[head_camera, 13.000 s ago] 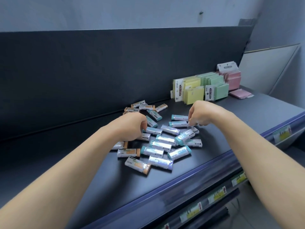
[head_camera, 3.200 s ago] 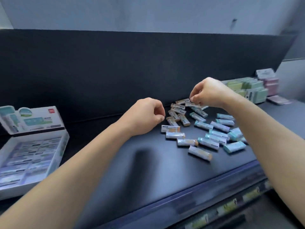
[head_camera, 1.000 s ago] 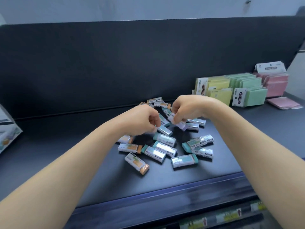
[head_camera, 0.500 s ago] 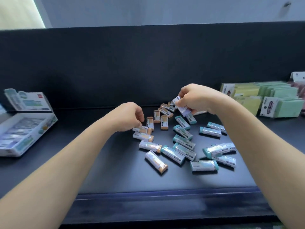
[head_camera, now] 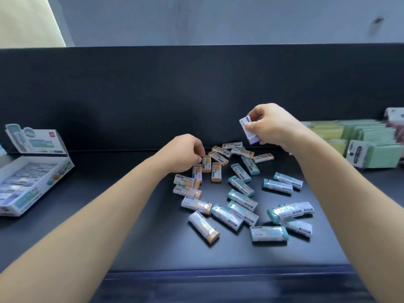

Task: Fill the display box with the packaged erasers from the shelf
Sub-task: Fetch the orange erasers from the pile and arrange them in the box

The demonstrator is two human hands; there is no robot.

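Note:
Several packaged erasers [head_camera: 241, 197] with teal or orange ends lie scattered on the dark shelf [head_camera: 153, 241]. My right hand [head_camera: 273, 127] is raised above the back of the pile and pinches a purple-ended eraser [head_camera: 249, 133]. My left hand [head_camera: 181, 154] is curled low over the pile's left side, its fingertips closed on the far end of an orange-ended eraser [head_camera: 206, 165] that still rests on the shelf. The white display box [head_camera: 47, 189] stands open at the far left with rows of erasers inside.
Stacks of yellow and green packaged pads [head_camera: 367, 143] stand at the right against the dark back panel [head_camera: 196, 95]. The shelf's front edge [head_camera: 218, 278] runs across the bottom. Bare shelf lies between the box and the pile.
My right hand has lifted the purple-ended eraser higher, off the pile. My left hand has shifted right onto an orange-ended eraser. The view has turned left, bringing more of the display box in.

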